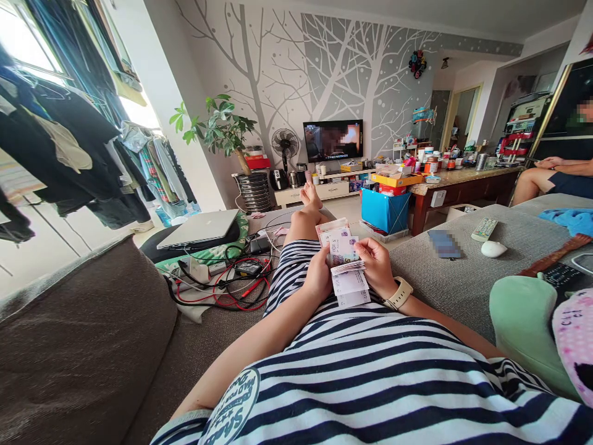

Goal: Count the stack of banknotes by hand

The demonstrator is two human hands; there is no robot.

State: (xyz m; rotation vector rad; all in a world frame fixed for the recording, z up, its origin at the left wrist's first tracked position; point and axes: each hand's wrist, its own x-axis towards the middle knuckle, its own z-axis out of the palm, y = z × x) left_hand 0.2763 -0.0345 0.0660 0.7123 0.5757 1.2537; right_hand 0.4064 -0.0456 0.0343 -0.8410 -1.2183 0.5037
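Above my lap, both hands hold a small stack of banknote-like paper slips. The upper slips carry coloured print, with purple marks and what looks like a 5. Below them, folded-over edges and whitish ends hang toward my stomach. My left hand is closed on the left edge, thumb on the front. On the right edge, my right hand pinches the top slip between thumb and fingers. A pale watch is on my right wrist. The fingers behind the slips are hidden.
To my left, a laptop rests near tangled cables. On the sofa at right lie a remote control, a white mouse, a phone-like blurred object and a green cushion. Another person's leg shows at far right.
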